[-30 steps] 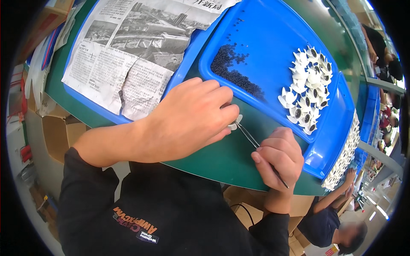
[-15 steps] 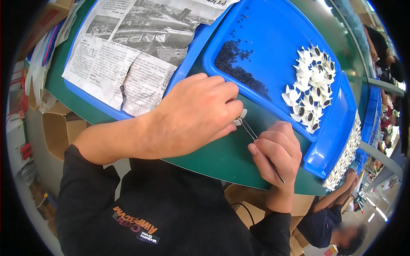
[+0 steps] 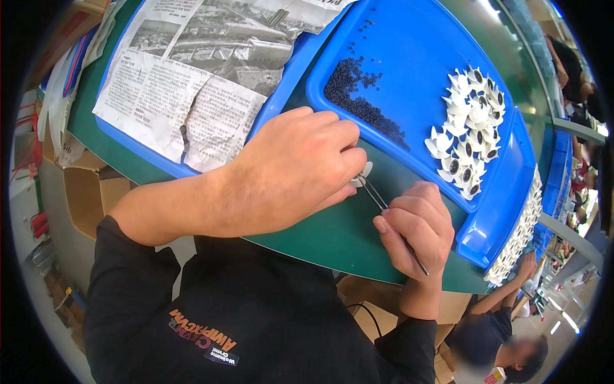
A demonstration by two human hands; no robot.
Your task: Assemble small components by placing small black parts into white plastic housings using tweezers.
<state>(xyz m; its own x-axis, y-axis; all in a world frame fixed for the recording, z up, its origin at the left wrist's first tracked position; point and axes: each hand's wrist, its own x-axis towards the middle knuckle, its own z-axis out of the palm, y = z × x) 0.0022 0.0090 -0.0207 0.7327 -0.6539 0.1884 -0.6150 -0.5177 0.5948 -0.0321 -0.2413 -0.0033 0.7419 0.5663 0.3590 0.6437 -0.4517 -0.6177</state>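
Note:
My left hand (image 3: 304,166) is closed around a small white part (image 3: 366,171), most of it hidden by the fingers; its visible edge resembles the white bladed fan wheels (image 3: 476,115) in the blue tray (image 3: 409,48). Between the fingers of my right hand (image 3: 419,227) is a pair of metal tweezers (image 3: 377,197), slanting up to the left. Their tips reach the white part beside my left fingertips. Small black rings (image 3: 358,105) lie heaped in the tray's near left corner, beyond my left hand. Several fan wheels there have dark round centres.
Printed newspaper (image 3: 211,70) covers another blue tray at the left. A further blue tray (image 3: 486,233) on the right stands beside rows of white parts (image 3: 518,233). Below the green table (image 3: 307,249) are cardboard boxes (image 3: 86,198). A co-worker (image 3: 489,333) sits at the lower right.
Both hands and the tweezers keep almost the same place, with only a slight shift to the right. The co-worker at the lower right has moved a little.

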